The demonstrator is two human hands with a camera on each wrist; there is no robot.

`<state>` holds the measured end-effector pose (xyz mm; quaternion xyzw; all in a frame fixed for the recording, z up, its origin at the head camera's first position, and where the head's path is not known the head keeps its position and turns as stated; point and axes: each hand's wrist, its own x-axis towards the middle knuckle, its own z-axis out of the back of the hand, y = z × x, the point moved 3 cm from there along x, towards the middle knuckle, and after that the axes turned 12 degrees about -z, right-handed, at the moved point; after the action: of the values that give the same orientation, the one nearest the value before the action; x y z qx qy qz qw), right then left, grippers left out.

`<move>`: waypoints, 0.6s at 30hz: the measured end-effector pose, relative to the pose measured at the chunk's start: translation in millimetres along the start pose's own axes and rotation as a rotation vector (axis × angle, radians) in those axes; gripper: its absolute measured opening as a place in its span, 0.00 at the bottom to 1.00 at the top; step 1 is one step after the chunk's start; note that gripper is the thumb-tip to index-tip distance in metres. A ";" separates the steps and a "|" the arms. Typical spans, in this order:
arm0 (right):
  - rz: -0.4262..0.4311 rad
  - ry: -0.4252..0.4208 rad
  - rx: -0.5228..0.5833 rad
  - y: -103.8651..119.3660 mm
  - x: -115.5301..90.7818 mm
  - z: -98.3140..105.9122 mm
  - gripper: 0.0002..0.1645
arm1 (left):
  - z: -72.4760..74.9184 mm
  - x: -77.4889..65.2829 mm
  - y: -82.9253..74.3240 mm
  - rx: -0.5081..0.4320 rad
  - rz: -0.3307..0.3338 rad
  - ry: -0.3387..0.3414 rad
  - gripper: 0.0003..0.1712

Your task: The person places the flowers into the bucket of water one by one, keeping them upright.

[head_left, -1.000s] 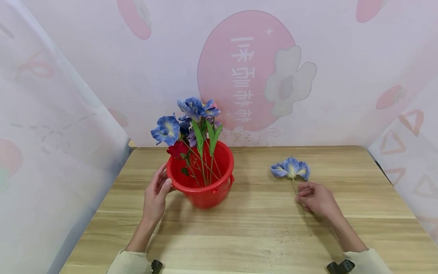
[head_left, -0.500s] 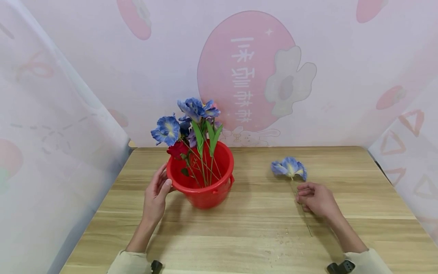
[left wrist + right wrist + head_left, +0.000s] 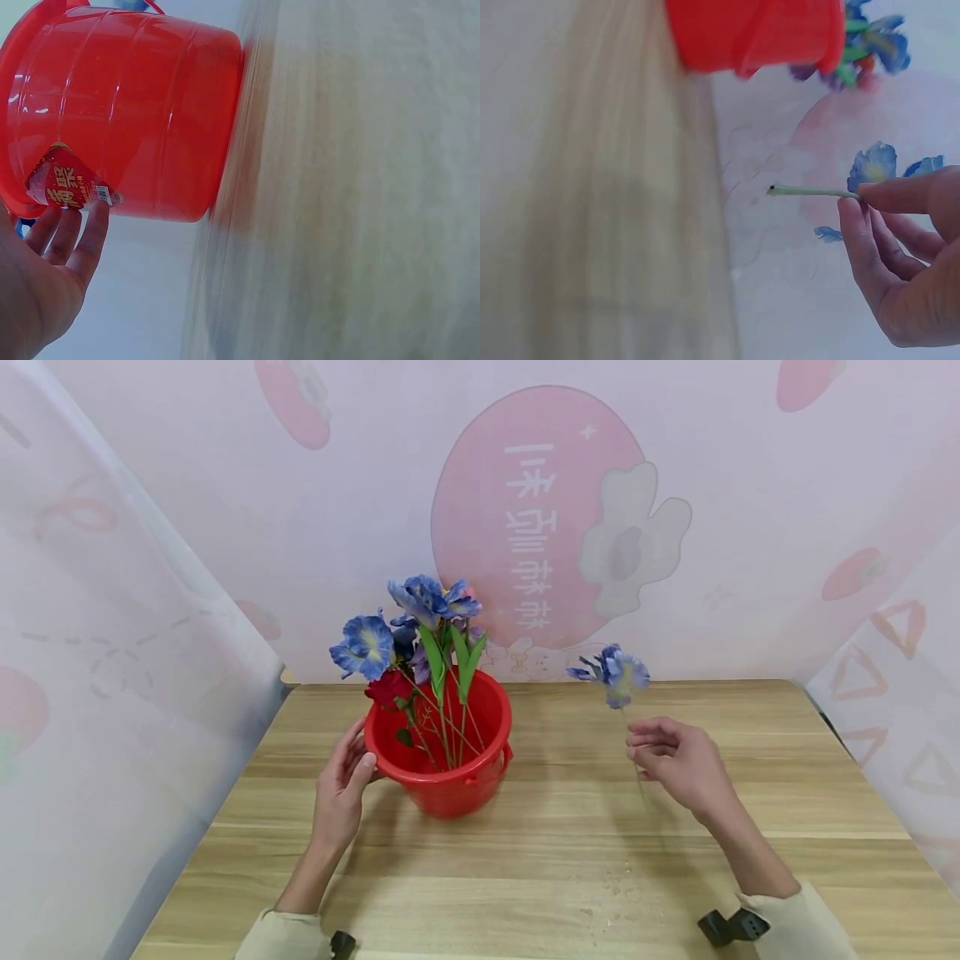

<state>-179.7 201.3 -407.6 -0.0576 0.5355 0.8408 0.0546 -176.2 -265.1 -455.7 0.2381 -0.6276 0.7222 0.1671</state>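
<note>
A red plastic bucket point(image 3: 457, 789) stands on the wooden table, holding several blue irises point(image 3: 365, 646), a red rose point(image 3: 388, 688) and green-leaved stems. My left hand point(image 3: 343, 793) holds the bucket at its left side, thumb at the rim. In the left wrist view its fingers point(image 3: 88, 244) touch the outer wall by a red label point(image 3: 69, 178). To the right, my right hand point(image 3: 684, 764) pinches a single blue iris point(image 3: 619, 675) by its thin stem between thumb and fingers. The cut stem end point(image 3: 774, 190) points away from the hand, above the table, in the right wrist view.
Small clear specks lie on the table point(image 3: 525, 877) at the front, right of the middle. A pale printed cloth point(image 3: 360, 485) hangs behind the table and along both sides.
My right hand has lifted the iris off the table and moved it up and slightly left, its bloom turning. The left hand and the bucket stay where they were.
</note>
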 end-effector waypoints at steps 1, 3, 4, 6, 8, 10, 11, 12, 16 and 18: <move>0.010 0.002 0.004 6.2 -0.6 -1.3 0.22 | 0.0 0.1 0.1 0.000 0.001 -0.001 0.31; 0.033 0.005 0.017 18.8 -1.9 -4.3 0.22 | -0.3 0.3 0.4 -0.003 0.000 -0.002 0.31; 0.045 0.005 0.023 25.2 -2.4 -5.7 0.22 | -0.3 0.3 0.6 -0.005 0.000 -0.003 0.31; 0.070 0.006 0.039 38.1 -3.6 -8.9 0.22 | -0.2 0.4 0.8 -0.011 -0.002 -0.007 0.31; 0.091 0.006 0.054 50.6 -4.4 -12.3 0.22 | -0.1 0.5 0.9 -0.012 -0.004 -0.008 0.31; 0.115 0.006 0.064 62.7 -4.5 -16.3 0.21 | -0.1 0.4 0.9 -0.011 -0.004 -0.010 0.31; 0.127 0.006 0.069 68.2 -4.2 -18.4 0.21 | -0.1 0.4 0.8 -0.010 -0.004 -0.010 0.31; 0.139 0.005 0.072 73.6 -3.6 -20.8 0.20 | -0.1 0.3 0.8 -0.007 -0.004 -0.010 0.31; 0.180 0.003 0.099 91.9 -1.2 -31.1 0.19 | -0.4 0.3 1.0 -0.002 0.001 -0.009 0.31; 0.199 0.004 0.110 99.9 -0.5 -36.5 0.19 | -0.6 0.3 1.1 -0.003 0.003 -0.009 0.31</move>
<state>-193.2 126.2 -333.5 -0.0026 0.5838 0.8114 -0.0272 -177.1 -264.7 -456.5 0.2402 -0.6299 0.7202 0.1638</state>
